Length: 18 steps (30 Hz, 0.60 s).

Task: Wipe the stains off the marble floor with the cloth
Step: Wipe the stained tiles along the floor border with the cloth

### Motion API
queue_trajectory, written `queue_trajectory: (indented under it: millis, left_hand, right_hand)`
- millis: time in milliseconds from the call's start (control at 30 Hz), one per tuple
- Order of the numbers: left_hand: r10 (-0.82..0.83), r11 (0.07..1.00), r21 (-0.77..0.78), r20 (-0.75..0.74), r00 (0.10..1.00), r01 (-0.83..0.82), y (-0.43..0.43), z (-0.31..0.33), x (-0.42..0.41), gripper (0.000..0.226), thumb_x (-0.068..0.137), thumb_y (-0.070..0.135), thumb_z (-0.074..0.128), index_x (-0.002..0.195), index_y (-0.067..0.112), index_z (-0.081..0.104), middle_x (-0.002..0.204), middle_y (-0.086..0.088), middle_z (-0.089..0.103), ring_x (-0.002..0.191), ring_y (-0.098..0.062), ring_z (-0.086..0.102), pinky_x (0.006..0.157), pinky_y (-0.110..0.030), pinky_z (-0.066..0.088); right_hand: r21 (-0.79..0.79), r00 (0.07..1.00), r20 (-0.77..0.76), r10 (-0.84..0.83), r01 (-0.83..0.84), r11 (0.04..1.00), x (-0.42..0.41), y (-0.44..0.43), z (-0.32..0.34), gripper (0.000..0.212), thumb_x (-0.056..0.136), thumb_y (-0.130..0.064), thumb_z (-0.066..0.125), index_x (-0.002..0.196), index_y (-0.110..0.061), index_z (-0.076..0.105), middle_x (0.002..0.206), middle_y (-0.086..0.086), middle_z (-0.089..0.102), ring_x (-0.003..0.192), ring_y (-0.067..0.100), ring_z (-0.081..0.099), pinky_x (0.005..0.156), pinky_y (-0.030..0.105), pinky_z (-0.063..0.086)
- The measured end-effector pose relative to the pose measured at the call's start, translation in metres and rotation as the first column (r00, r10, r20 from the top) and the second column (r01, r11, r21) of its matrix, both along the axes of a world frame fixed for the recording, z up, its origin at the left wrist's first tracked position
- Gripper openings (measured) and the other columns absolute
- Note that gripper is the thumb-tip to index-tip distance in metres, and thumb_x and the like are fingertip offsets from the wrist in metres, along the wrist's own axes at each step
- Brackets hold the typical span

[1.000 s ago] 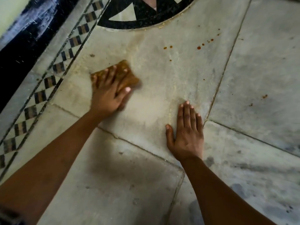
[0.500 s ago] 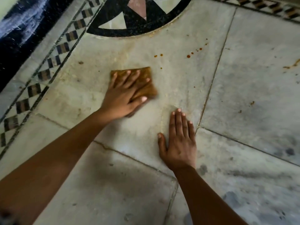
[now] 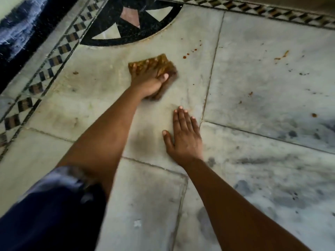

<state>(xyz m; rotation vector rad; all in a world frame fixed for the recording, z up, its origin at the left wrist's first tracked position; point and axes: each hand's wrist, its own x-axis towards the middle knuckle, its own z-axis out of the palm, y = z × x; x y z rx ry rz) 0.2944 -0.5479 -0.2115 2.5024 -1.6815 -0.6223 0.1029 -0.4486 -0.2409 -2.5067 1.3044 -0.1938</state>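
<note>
Where left hand (image 3: 147, 80) presses, cloth (image 3: 164, 60) lies.

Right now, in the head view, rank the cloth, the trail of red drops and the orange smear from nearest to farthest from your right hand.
1. cloth: ahead and slightly left of the right hand, pressed under the left hand.
2. red drops: straight ahead, just beyond the cloth.
3. orange smear: far off to the right.

The left hand (image 3: 147, 82) has slid the cloth (image 3: 167, 67) rightward, nearer the red spots (image 3: 184, 57)
</note>
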Motion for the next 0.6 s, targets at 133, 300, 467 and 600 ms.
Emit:
queue_trajectory:
  millis: [133,300,467,600]
  left_hand:
    - [0.028,0.999,0.022,0.077,0.997,-0.029,0.047,-0.006,0.038,0.063,0.098,0.052,0.023,0.150,0.027,-0.002,0.159,0.008,-0.004,0.146,-0.014,-0.003,0.116,-0.043,-0.009]
    - [0.228,0.967,0.088,0.102,0.968,-0.237,-0.011,0.008,0.035,0.070,0.095,0.060,0.018,0.150,0.024,-0.006,0.160,-0.002,-0.006,0.146,-0.024,-0.002,0.116,-0.049,-0.006]
    - [-0.076,0.997,0.040,0.070,0.995,0.073,-0.018,-0.007,-0.006,0.066,0.096,0.057,0.021,0.150,0.028,-0.001,0.159,0.007,-0.007,0.146,-0.016,-0.010,0.115,-0.044,-0.011]
    - [-0.212,0.974,-0.040,0.165,0.963,0.221,0.028,-0.011,0.013,0.072,0.086,0.066,0.023,0.149,0.034,0.011,0.159,0.007,0.002,0.146,-0.017,-0.001,0.115,-0.044,-0.006]
  right_hand:
    - [-0.007,0.999,0.033,-0.014,0.015,1.000,-0.020,-0.024,0.007,0.078,0.084,-0.052,0.001,0.149,-0.009,0.010,0.158,0.009,0.007,0.146,0.020,0.002,0.117,0.032,-0.007]
    - [-0.074,0.989,-0.071,-0.130,0.125,0.989,-0.049,-0.079,0.002,0.075,0.089,-0.051,0.013,0.149,-0.007,0.000,0.158,0.011,-0.002,0.145,0.021,-0.006,0.115,0.032,-0.011]
    - [-0.083,0.986,-0.048,-0.162,0.157,0.984,-0.051,-0.085,-0.008,0.076,0.090,-0.051,0.020,0.149,-0.007,0.005,0.158,0.011,0.002,0.146,0.021,-0.003,0.117,0.035,-0.007]
    - [-0.064,0.986,-0.021,-0.163,0.161,0.985,-0.051,-0.087,-0.005,0.076,0.089,-0.048,0.025,0.149,-0.006,0.007,0.158,0.011,0.005,0.146,0.022,0.001,0.117,0.036,-0.006]
